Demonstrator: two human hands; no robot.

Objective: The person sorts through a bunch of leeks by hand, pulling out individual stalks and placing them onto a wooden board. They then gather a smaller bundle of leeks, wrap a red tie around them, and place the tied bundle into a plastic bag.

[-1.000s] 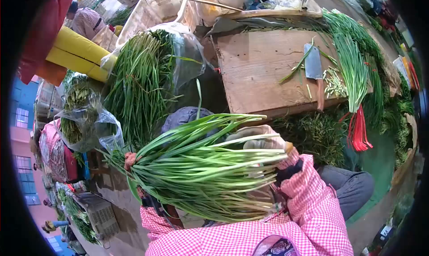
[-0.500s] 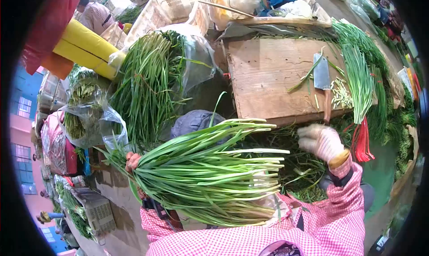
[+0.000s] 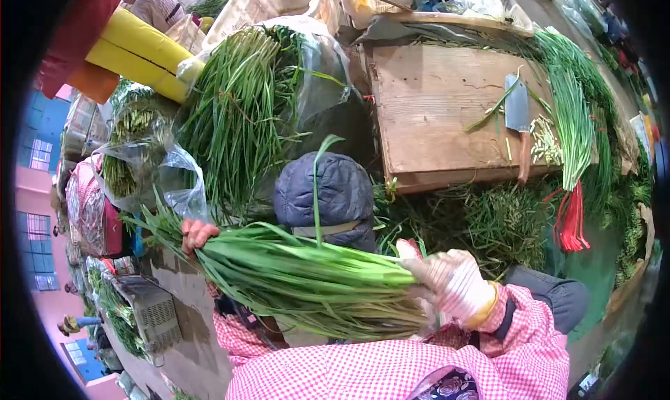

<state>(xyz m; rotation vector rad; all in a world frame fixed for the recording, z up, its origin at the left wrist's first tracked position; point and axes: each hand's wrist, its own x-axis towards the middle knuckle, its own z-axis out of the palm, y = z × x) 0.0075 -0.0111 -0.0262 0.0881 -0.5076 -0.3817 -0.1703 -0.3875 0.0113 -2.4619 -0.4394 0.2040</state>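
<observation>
A large bunch of long green stalks (image 3: 307,271) lies across my lap, leafy tips to the left, pale ends to the right. My left hand (image 3: 198,236) is wrapped round it near the leafy end. My right hand (image 3: 452,283), in a pale glove, closes on the pale ends and is slightly blurred. One leaf sticks up from the bunch beside my dark padded knee (image 3: 324,194). Beyond my hands, a cleaver (image 3: 517,107) rests on a wooden board (image 3: 447,107), beside short cut pieces (image 3: 544,142).
Plastic-wrapped stalks (image 3: 234,114) stand at the upper left. Tied green bunches (image 3: 574,124) with red strips (image 3: 571,218) lie right of the board. Loose trimmings (image 3: 481,225) cover the ground below it. White crates (image 3: 269,12) stand behind; a person (image 3: 157,8) is at the upper left.
My right hand has moved left and down from beside the board onto the pale ends, which are now gathered closer together. My view has shifted, showing more of my knees.
</observation>
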